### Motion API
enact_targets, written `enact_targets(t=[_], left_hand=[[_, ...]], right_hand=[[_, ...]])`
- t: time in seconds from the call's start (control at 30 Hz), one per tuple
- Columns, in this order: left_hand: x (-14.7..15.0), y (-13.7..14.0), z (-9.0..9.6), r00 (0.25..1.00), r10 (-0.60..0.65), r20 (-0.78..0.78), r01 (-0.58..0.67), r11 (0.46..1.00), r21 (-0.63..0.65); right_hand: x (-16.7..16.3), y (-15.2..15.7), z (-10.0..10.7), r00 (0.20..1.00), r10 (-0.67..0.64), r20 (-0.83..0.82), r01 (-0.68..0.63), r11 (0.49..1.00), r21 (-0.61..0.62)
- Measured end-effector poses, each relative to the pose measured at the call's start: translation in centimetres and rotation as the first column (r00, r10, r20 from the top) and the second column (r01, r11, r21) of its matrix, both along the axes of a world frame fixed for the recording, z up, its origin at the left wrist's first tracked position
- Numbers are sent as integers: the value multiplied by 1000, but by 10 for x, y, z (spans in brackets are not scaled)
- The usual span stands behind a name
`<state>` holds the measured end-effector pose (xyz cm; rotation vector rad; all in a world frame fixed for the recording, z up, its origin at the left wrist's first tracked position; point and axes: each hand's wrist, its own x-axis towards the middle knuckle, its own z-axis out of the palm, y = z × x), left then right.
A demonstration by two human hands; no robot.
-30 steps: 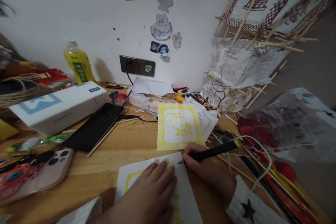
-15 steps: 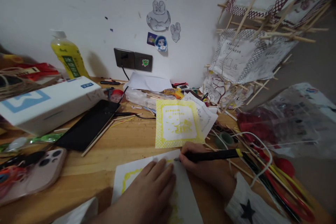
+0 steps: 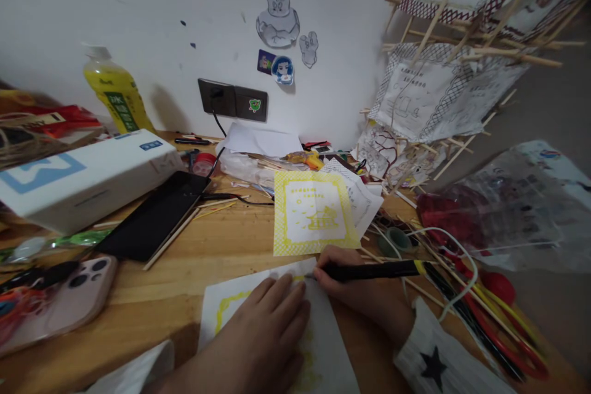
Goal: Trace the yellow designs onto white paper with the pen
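A white sheet of paper [image 3: 332,345] with a yellow wavy border drawn on it lies at the table's near edge. Across it rests my left hand [image 3: 263,329], flat with fingers stretched, covering much of the drawing. My right hand [image 3: 339,274] grips a black marker [image 3: 376,270] with a yellow band, its tip at the paper's upper part beside a yellow line. Just beyond lies a finished-looking yellow drawing [image 3: 318,212] of a pavilion inside a patterned frame, partly over another sheet with grey drawing [image 3: 367,200].
To the left are a pink phone [image 3: 90,301], a black tablet-like slab [image 3: 154,218], a white box [image 3: 92,178] and a yellow drink bottle [image 3: 117,89]. At right stand a stick-and-paper lantern frame [image 3: 425,92], a plastic bag [image 3: 512,209], red-handled scissors [image 3: 517,345] and a white cord [image 3: 471,258].
The view has tipped slightly, so background things sit a little higher. My left hand stays flat on the paper; the marker tip remains near the same yellow line.
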<state>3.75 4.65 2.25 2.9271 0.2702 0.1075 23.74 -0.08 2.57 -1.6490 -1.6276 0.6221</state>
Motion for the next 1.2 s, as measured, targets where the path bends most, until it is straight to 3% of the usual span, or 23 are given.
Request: enact_targets(t=[0.37,0.83,1.2], left_hand=[[1,0,-2,1000,-17,5,17,999,27],[2,-1,8,996,-24,-90,29,998,55],[1,-2,2,1000,-6,-28,8,998,54]], right_hand=[[-1,-2,3,1000,-16,6,16,1000,-25],[2,-1,-6,999,-12,42,12,1000,0],[1,-2,-4,1000,1,4,-1,1000,-21]])
